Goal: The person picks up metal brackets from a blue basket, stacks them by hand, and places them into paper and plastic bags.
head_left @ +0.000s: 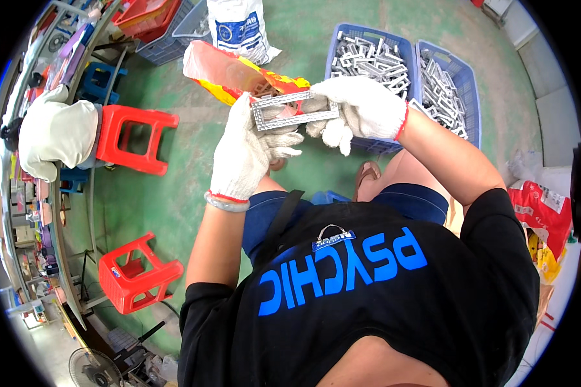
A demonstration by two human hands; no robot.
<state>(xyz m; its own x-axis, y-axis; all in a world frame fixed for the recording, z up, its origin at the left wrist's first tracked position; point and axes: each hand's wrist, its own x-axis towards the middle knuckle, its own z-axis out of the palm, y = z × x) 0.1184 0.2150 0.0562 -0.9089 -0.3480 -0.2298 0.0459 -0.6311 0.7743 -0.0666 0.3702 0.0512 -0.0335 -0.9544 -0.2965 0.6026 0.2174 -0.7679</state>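
Note:
Both my hands wear white knitted gloves with red cuffs. Between them is a silver-grey rectangular frame [295, 120] with an open middle and patterned sides. My left hand [242, 151] grips its left end, thumb up along the edge and fingers beneath. At the other end, my right hand [363, 111] pinches the frame's upper right corner, its other fingers curled below. Just behind the frame stands an open red and yellow plastic sack [229, 72] with some pieces inside, too small to make out. Many similar grey frames fill a blue crate [339, 44] beyond my right hand.
A second blue crate [474, 97] of frames adjoins the first. A white printed sack [239, 29] stands at the far side. Red stools [135, 138] are on the left, where a person in a white top [58, 135] sits at a shelved bench. A red bag [542, 216] lies right.

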